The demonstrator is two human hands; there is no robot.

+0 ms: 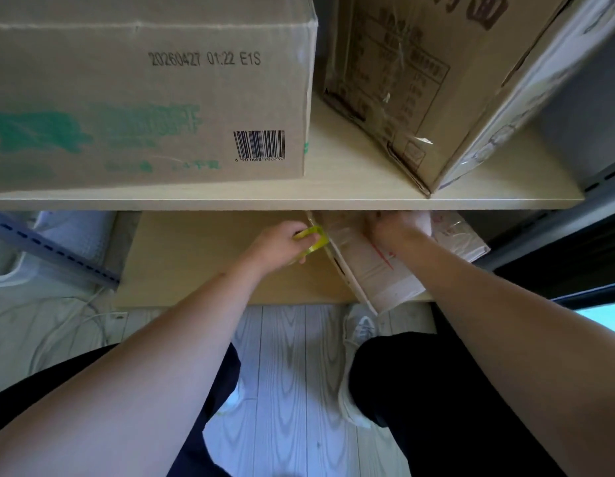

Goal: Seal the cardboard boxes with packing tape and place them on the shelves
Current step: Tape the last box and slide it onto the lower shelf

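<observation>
Box on lower shelf, taping unfinished: left hand grips tape roll beside box, right hand presses top, fingers hidden. Two boxes already shelved above.

A taped cardboard box lay tilted at the lower shelf's right front edge, overhanging it. A yellow-green tape roll apparently touched its left edge.

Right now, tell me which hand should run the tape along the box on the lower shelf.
Left. The left hand already grips the tape roll at the box edge; the right hand rests on the box, steadying it.
</observation>
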